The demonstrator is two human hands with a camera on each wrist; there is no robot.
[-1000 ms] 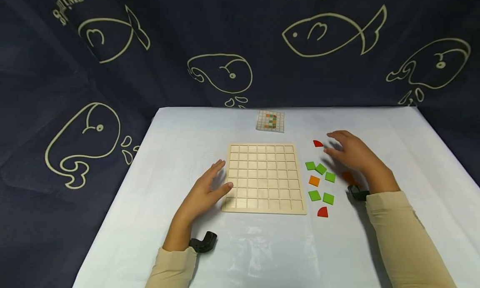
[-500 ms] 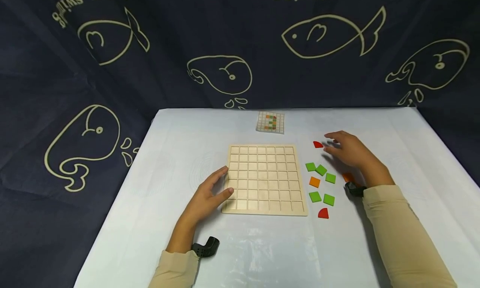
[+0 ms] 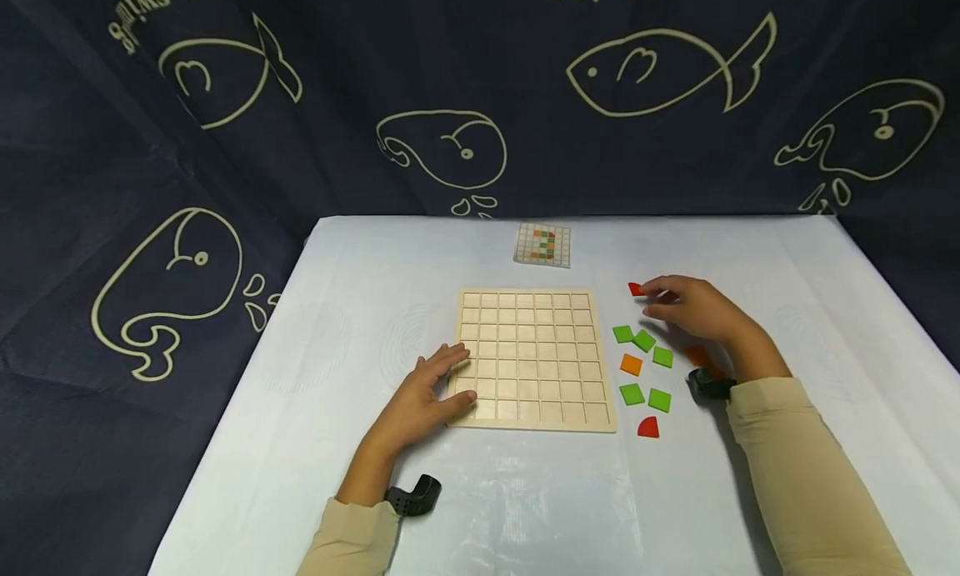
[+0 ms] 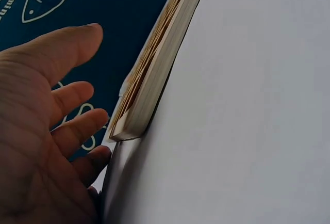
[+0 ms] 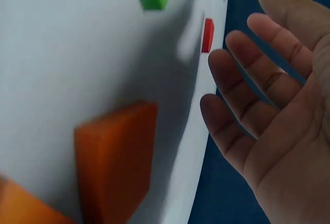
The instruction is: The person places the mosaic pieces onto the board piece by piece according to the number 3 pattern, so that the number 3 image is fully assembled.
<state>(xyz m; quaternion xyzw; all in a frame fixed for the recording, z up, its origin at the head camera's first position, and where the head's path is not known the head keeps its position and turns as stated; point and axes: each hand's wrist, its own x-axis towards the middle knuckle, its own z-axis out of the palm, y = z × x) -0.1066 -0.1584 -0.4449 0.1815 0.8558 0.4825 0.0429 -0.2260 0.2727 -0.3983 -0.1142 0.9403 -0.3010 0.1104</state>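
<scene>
A wooden grid board [image 3: 527, 361] lies flat on the white table. My left hand [image 3: 417, 399] is over the board's left side, fingers spread; in the left wrist view the hand [image 4: 56, 115] appears beside the board's edge [image 4: 154, 74], holding nothing. Beyond the board's upper right, my right hand [image 3: 693, 308] has its fingertips at a red quarter-round tile [image 3: 634, 289], partly covering it in the head view. In the right wrist view, the fingers [image 5: 221, 115] are loosely bent and the red tile [image 5: 208, 35] stands apart from them, lying on the table.
Right of the board lie several green square tiles [image 3: 632, 394], an orange square tile [image 3: 631, 364] and another red quarter-round tile [image 3: 648, 427]. More orange [image 3: 697, 356] shows beneath the right wrist. A printed pattern card [image 3: 542, 244] lies behind the board. A dark fish-print cloth [image 3: 330, 167] borders the table.
My right hand has come down slightly, its fingertips now overlapping the far red tile. My left hand has shifted right and nearer to me, further over the board's left side.
</scene>
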